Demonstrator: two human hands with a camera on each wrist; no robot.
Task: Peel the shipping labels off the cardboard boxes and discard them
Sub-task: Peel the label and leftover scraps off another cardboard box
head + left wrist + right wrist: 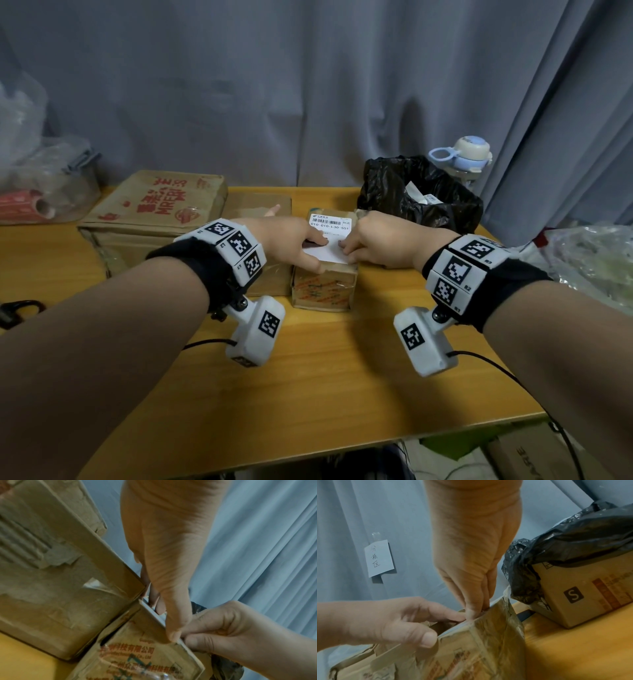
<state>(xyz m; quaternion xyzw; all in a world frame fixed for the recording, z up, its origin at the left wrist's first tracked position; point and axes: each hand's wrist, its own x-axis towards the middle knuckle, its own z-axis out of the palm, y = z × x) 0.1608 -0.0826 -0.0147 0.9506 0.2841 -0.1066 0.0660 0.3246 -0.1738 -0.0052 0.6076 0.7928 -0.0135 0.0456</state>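
Labels (428, 198) lie in black bag (383, 192); hands (327, 245) pick boxed label (329, 240)

A small box (323, 281) sits mid-table (308, 377) with a shipping label (329, 236) on its top, the left hand (291, 246) lying on the label's left side and the right hand (373, 245) on its right. Touching the small box on its left is a flat box (270, 274), and left of that a large box (150, 212) reaches toward the curtain (308, 85). Behind and right of the small box stands a bag (421, 192) draped into a carton (583, 595), a label scrap (430, 198) inside it, with a bottle (462, 157) behind the bag.
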